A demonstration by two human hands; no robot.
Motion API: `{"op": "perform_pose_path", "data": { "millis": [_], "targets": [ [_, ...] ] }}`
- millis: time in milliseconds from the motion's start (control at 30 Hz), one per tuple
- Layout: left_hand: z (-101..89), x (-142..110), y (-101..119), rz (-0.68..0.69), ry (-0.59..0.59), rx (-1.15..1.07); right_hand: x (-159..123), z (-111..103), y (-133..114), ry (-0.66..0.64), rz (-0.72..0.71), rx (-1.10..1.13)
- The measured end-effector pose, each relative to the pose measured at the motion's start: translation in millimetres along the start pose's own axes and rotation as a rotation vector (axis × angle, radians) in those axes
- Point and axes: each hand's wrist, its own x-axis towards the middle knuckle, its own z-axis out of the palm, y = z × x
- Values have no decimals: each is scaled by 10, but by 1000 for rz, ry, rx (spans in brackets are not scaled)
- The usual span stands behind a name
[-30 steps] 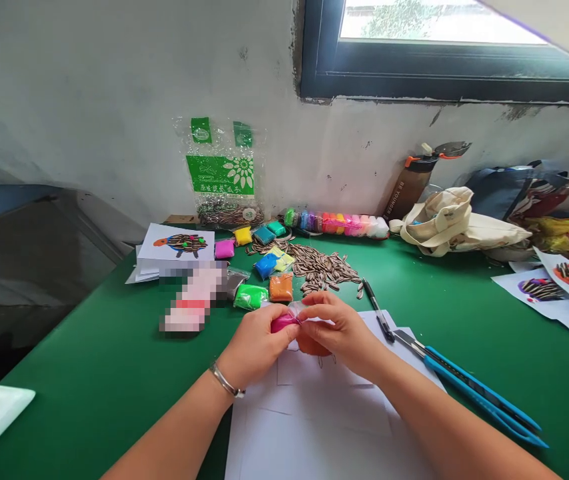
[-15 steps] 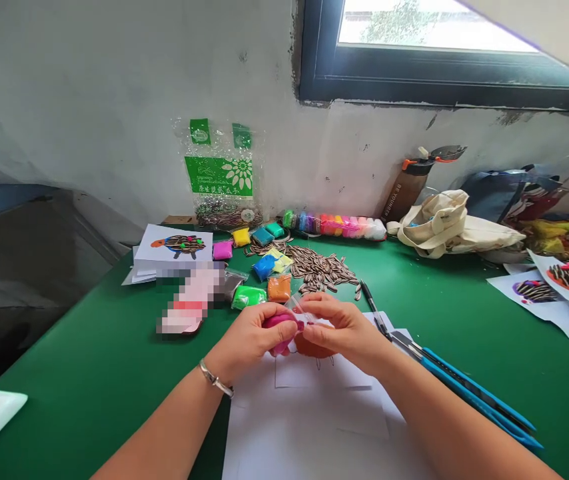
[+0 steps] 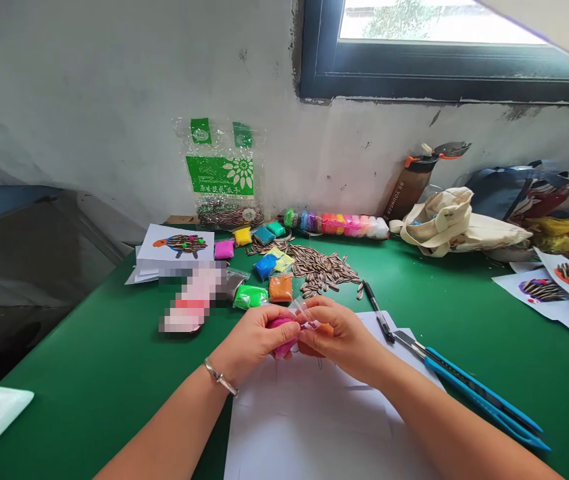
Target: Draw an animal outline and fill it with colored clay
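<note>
My left hand (image 3: 254, 337) is closed around a magenta clay packet (image 3: 284, 347). Its clear plastic edge (image 3: 303, 309) is pinched in the fingers of my right hand (image 3: 347, 337), which meets the left over the papers. Beneath the right hand, mostly covered by it, an orange-brown clay shape (image 3: 309, 351) lies on the white paper (image 3: 309, 420). Just beyond my hands are an orange clay packet (image 3: 280, 288) and a bright green one (image 3: 250, 297).
Sunflower seeds (image 3: 322, 267) are heaped behind my hands. On the right lie a black pen (image 3: 377, 308) and a blue utility knife (image 3: 484, 393) with its blade out. A seed-covered picture (image 3: 184, 243) sits at the left, and a brown bottle (image 3: 409, 187) leans on the wall.
My right hand has shifted slightly over the orange-brown clay, covering more of it. Both hands still grip the magenta packet. The whole view has moved a little.
</note>
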Motion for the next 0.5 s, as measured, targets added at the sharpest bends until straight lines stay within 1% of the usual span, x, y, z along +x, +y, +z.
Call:
{"op": "perform_pose_path", "data": {
  "millis": [133,233,300,367,433,500],
  "targets": [
    [35,-5,6,3,-8,17,-10,-7,67,0,-80,-198],
    [46,-11,20,1,6,21,-16,1,103,11,-97,-266],
    [44,-11,28,3,22,22,-16,11,114,31,-85,-261],
    [34,-8,26,-2,45,13,-11,17,108,44,-53,-212],
    [21,-2,15,-8,70,-7,-4,12,78,39,-21,-136],
    [8,3,2,-7,86,-22,1,-6,35,29,-25,-109]
  ]
}}
